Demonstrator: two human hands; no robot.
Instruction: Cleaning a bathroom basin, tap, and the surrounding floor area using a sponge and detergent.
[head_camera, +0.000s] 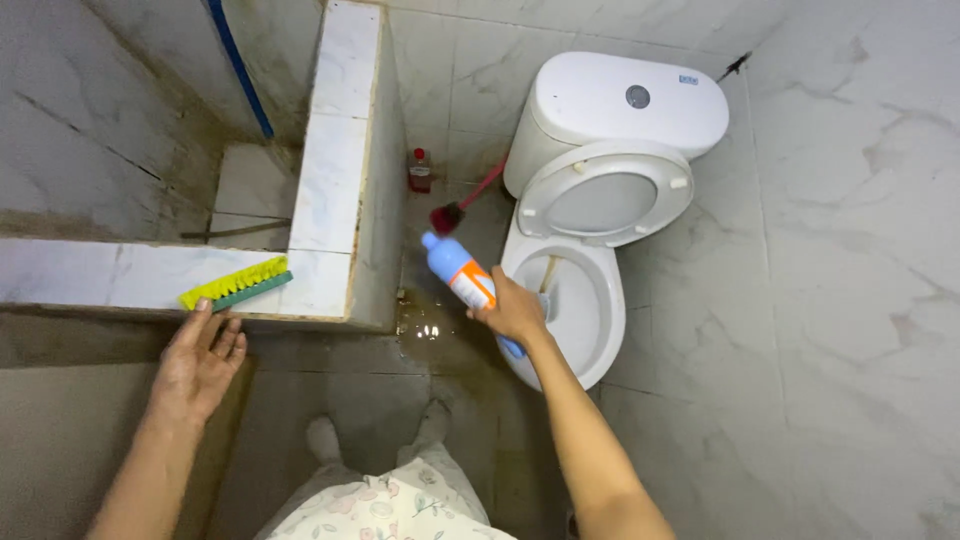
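The bottle (463, 277) in my right hand (512, 312) is light blue with an orange and white label and a blue cap; the scrub brush (236, 284) by my left hand (198, 360) has yellow bristles on a green back; the toilet (600, 190) is white; the toilet brush (465, 203) is dark red; the wall tiles (850, 200) are white, veined grey like marble; my trousers (385, 510) are pale with a floral print.

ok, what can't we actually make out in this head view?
- Blue bottle: its lower part is covered by the right hand; the label is too small to tell.
- Toilet bowl: the near inner wall is hidden by its own rim.
- Red-handled brush: the handle's top end goes behind the tank.
- Left hand: whether the fingertips touch the yellow scrub brush is unclear.
- Small red bottle: too small for detail.
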